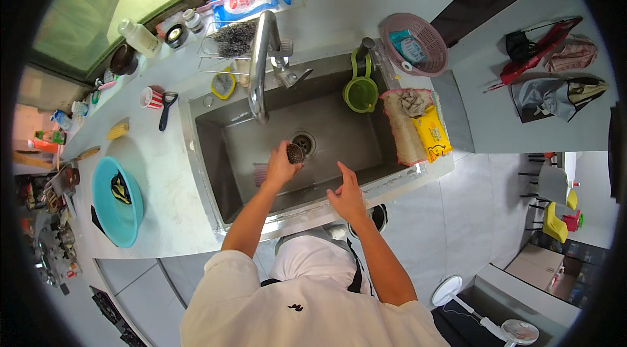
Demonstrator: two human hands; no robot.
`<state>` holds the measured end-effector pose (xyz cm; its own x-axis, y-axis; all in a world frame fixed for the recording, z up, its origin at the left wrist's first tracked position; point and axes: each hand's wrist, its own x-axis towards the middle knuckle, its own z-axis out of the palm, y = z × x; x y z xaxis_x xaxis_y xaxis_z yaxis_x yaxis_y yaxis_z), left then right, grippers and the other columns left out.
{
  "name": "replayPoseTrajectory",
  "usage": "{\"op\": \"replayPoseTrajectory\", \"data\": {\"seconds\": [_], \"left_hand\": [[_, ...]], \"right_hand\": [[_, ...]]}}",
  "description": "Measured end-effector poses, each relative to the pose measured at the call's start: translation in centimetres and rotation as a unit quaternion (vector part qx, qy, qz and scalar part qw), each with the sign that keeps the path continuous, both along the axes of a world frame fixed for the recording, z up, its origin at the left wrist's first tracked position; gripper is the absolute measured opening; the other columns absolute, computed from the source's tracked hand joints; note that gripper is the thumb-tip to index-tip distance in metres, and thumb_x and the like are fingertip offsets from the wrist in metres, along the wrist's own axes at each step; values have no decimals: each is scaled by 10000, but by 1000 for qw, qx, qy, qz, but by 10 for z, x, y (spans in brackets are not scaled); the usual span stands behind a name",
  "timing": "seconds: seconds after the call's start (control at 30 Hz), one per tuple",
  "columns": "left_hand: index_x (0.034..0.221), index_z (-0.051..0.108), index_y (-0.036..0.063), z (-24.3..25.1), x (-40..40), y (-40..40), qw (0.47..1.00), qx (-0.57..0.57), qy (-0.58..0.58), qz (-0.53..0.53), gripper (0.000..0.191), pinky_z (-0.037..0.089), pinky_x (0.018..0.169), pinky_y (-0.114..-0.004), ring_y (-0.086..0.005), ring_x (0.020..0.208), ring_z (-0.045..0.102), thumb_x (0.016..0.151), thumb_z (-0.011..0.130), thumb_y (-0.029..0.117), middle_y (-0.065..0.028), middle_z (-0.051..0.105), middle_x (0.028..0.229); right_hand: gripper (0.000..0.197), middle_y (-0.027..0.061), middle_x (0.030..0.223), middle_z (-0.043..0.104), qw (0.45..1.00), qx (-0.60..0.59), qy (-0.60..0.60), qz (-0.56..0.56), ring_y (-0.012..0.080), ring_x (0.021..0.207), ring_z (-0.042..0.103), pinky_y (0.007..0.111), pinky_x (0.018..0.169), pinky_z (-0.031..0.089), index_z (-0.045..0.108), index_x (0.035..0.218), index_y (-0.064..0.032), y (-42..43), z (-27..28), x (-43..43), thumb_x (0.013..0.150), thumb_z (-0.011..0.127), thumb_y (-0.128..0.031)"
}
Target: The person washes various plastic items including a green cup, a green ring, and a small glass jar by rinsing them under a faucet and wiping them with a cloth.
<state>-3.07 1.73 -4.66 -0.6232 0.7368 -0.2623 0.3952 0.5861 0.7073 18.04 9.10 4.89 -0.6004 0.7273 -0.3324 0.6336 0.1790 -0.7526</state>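
My left hand [280, 164] grips a small round perforated sink strainer [295, 153] over the basin, just left of the open drain [304, 143]. Over the near right part of the stainless steel sink [235, 185], my right hand [348, 195] is held with its fingers apart and nothing in it. A pink striped cloth or pad [260, 174] lies on the basin floor, left of my left hand. The chrome faucet [258, 67] arches over the far side of the basin. A green ladle-like scoop [361, 93] hangs in the far right corner.
Left on the counter are a turquoise basin [139, 214], a black peeler [166, 111], a striped cup [152, 98] and a corn cob [117, 130]. To the right lie a beige cloth [401, 136], a yellow packet [432, 134] and a pink plastic basket [438, 48]. A wire rack [210, 63] stands behind.
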Motion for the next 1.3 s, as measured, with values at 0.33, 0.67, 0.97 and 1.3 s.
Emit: {"op": "replayPoseTrajectory", "data": {"seconds": [0.33, 0.67, 0.97, 1.3], "left_hand": [[1317, 424, 136, -75, -20, 48, 976, -173, 90, -98, 819, 540, 793, -443, -327, 1040, 597, 660, 848, 379, -160, 528, 1165], [1301, 440, 93, -79, -15, 51, 985, -150, 53, -69, 721, 509, 861, -454, -339, 1111, 557, 716, 807, 301, -160, 536, 1192], [1332, 439, 12, 79, -47, 120, 920, 262, 288, -35, 635, 354, 1040, -506, -379, 1250, 446, 767, 704, 130, -205, 463, 1365], [1325, 454, -5, 96, -25, 118, 926, 263, 272, -22, 647, 394, 1001, -474, -391, 1127, 513, 741, 680, 158, -207, 537, 1236]], "right_hand": [[701, 111, 1276, 560, 996, -56, 2, -71, 188, 691, 596, 338, 684, 509, 380, 1426, -82, 7, -22, 14, 801, 696, -90], [629, 6, 1246, 609, 995, -36, -77, -49, 199, 720, 635, 382, 684, 510, 419, 1394, -159, 9, -22, 5, 817, 668, -162], [627, -34, 1152, 664, 993, 49, -105, -7, 160, 642, 597, 359, 684, 504, 451, 1376, -177, 9, -32, 5, 797, 690, -165], [574, -33, 1091, 679, 997, -9, -69, -19, 186, 680, 622, 374, 704, 506, 481, 1347, -182, 15, -36, 14, 809, 680, -184]]}}
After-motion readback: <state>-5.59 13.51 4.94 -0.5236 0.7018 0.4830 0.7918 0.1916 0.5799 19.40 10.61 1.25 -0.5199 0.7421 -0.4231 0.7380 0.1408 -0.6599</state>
